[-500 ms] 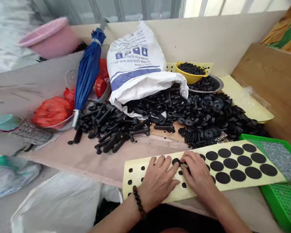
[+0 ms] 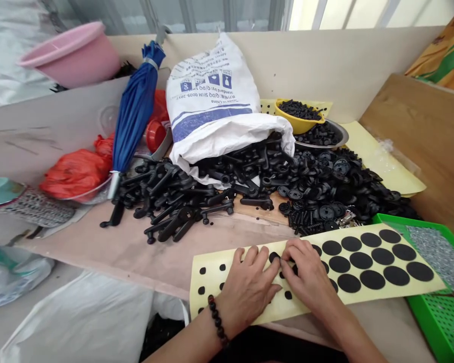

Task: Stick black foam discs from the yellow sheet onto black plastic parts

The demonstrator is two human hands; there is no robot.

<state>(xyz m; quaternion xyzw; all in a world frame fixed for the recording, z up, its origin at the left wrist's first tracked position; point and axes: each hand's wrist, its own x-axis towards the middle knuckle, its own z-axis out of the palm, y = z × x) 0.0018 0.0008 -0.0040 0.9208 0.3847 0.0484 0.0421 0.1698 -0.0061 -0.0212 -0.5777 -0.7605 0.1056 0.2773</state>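
A pale yellow sheet (image 2: 249, 316) lies on the table, with rows of large black round stickers (image 2: 373, 279) on its right part and small black dots on its left part. My left hand (image 2: 245, 285), wearing a dark beaded bracelet (image 2: 217, 320), rests on the sheet with fingers spread. Its index fingertip is beside one black round sticker (image 2: 274, 256). My right hand (image 2: 308, 275) has its thumb and fingers pinched at the right edge of that same sticker. The fingers partly cover the sticker and its neighbours.
Beyond the sheet lie heaps of black handles (image 2: 177, 206) and round black parts (image 2: 340, 176), with a white woven sack (image 2: 215, 91) behind. A green tray (image 2: 427, 322) with small metal pieces sits under the sheet's right end. A blue umbrella (image 2: 136, 106) leans at the left.
The dark piece that showed between my right fingertips is now mostly hidden by them. My right fingers are a little closer to my left index finger. The camera view has shifted slightly.
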